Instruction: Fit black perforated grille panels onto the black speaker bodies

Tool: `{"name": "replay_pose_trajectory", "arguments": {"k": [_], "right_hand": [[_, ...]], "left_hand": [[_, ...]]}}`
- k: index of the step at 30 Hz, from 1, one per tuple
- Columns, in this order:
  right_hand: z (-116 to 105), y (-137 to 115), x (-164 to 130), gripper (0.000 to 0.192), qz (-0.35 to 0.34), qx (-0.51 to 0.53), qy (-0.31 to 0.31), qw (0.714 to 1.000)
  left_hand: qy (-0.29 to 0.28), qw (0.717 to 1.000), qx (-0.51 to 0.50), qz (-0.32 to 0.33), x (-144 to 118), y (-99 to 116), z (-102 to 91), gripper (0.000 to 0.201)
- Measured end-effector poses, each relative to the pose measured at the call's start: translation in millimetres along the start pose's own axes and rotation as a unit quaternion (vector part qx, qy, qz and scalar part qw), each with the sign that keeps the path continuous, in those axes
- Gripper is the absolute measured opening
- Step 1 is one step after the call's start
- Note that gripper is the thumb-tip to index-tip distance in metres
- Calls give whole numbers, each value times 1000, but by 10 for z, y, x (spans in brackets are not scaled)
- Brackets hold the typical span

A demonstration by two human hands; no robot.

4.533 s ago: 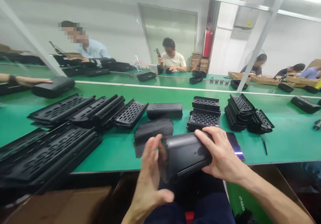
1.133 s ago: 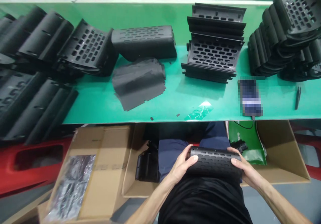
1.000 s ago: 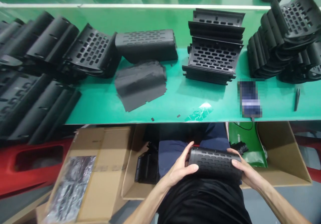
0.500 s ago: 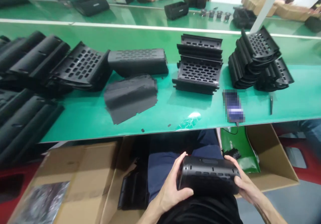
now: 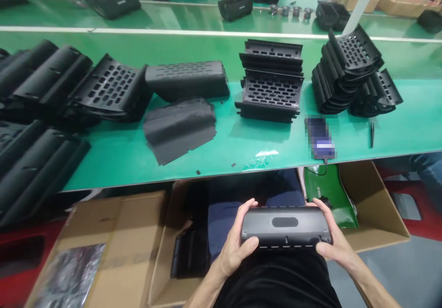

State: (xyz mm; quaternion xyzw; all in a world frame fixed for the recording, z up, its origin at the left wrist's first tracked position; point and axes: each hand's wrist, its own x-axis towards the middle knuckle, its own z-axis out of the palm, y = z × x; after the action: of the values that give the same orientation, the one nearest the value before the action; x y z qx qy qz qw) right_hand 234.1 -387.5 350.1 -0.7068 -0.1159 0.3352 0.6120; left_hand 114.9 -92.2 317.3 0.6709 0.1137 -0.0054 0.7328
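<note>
I hold a black speaker housing over my lap, below the green table's front edge. My left hand grips its left end and my right hand grips its right end. Its smooth side with an oval recess faces up. On the table lie a finished perforated housing, a pile of dark fabric sheets, and stacks of perforated black shells.
More black shells crowd the table's left. A phone and tweezers lie at the right front. Open cardboard boxes stand on the floor either side of my legs. Another person's hands work across the belt.
I brought the housing from table height down to my lap and turned it, so its perforated face gave way to the smooth side with the oval recess. My view tilted up slightly.
</note>
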Motion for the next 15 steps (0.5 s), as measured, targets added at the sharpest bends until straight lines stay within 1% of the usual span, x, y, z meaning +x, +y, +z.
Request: {"name": "replay_pose_trajectory", "arguments": {"k": [3, 5, 7, 9, 11, 12, 13, 15], "right_hand": [[93, 19, 23, 89, 26, 4, 33, 999], [153, 28, 44, 80, 57, 54, 49, 996], [200, 40, 79, 78, 103, 121, 52, 986], [227, 60, 130, 80, 175, 177, 58, 967], [231, 90, 191, 78, 243, 206, 68, 946], [226, 107, 221, 76, 267, 211, 72, 938], [217, 123, 249, 74, 281, 213, 76, 933], [195, 152, 294, 69, 287, 211, 80, 931]], "left_hand": [[32, 999, -19, -34, -14, 12, 48, 84], [56, 996, -33, -65, -9, 28, 79, 75], [72, 990, -57, -110, 14, 23, 110, 70], [83, 978, -76, -175, 53, -8, 139, 65], [91, 963, -83, -239, 103, -46, 155, 60], [91, 957, -82, -263, 128, -60, 156, 58], [88, 953, -81, -278, 151, -66, 149, 58], [65, 953, -90, -281, 180, -52, 114, 60]]}}
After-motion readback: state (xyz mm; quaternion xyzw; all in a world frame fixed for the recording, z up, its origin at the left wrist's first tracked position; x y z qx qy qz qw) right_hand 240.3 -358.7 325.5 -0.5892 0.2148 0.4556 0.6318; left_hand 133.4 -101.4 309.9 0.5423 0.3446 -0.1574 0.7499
